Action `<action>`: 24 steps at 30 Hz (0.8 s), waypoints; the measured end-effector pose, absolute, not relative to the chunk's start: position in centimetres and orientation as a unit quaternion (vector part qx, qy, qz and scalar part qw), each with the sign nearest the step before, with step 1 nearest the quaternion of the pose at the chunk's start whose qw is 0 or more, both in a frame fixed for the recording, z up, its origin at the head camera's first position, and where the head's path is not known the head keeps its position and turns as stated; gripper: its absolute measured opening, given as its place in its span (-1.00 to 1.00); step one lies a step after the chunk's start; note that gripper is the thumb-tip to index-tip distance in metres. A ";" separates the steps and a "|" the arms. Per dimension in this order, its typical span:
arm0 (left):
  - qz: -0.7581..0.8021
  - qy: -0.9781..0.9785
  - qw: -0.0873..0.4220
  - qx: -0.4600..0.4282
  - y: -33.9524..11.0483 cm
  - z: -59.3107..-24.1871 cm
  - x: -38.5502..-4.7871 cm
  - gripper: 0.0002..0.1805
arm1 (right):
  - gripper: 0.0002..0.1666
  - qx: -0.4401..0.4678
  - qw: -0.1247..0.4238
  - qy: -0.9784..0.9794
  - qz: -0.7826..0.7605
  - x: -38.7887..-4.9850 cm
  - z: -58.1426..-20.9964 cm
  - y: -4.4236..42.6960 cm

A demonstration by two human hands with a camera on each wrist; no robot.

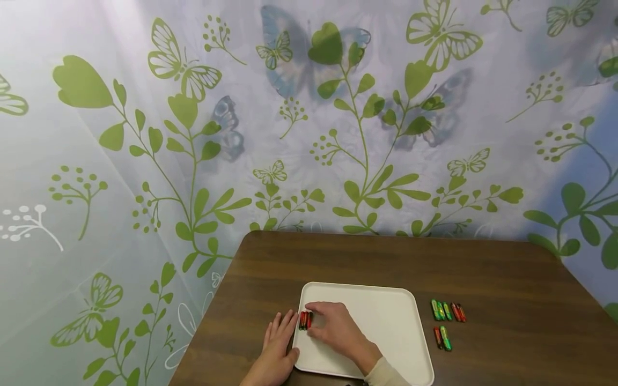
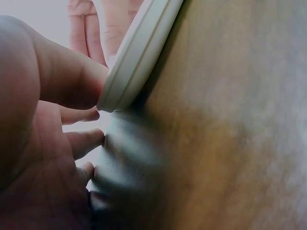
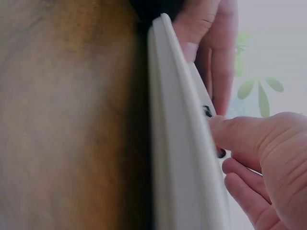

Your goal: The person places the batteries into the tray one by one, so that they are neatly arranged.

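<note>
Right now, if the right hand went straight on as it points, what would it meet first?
The right hand would likely meet the red batteries; whether it already touches them is unclear.

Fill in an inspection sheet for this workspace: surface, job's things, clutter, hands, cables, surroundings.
Surface: brown wood-look table, rounded far corners.
Job's things: white tray; row of red-and-black batteries inside its left edge; green batteries and red batteries on the table, right of the tray.
Clutter: nothing seen that can be made out.
Hands: left hand touches the tray's left rim; right hand is at the row, grip unclear.
Cables: nothing seen.
Surroundings: backdrop printed with leaves and butterflies.
</note>
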State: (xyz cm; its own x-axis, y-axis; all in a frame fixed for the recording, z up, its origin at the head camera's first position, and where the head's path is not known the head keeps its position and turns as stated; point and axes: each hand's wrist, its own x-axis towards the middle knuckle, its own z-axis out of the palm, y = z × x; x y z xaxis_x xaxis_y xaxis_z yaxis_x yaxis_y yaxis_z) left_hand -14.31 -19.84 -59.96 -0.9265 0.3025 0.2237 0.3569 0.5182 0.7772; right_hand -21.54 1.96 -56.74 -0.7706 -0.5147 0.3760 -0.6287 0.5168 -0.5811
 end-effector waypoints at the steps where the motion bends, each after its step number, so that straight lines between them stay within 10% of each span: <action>1: -0.456 -0.868 0.028 -0.193 -19.8 -59.8 -14.2 -0.16 | -0.44 0.329 0.076 -0.867 0.366 -21.5 -56.6 2.1; 24: -0.451 -0.879 -0.046 -0.145 -20.1 -60.1 -15.2 -0.14 | -0.19 0.275 -0.065 -0.840 0.463 -23.0 -53.6 13.0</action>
State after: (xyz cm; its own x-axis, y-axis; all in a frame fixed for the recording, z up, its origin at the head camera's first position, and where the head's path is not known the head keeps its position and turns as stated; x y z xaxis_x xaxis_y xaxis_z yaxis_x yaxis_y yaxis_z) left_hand -15.17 -20.10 -60.13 -0.9535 0.2971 0.0506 0.2144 0.5509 0.8066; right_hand -22.98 12.98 -53.59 -0.8409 -0.5214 0.1452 -0.4014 0.4208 -0.8135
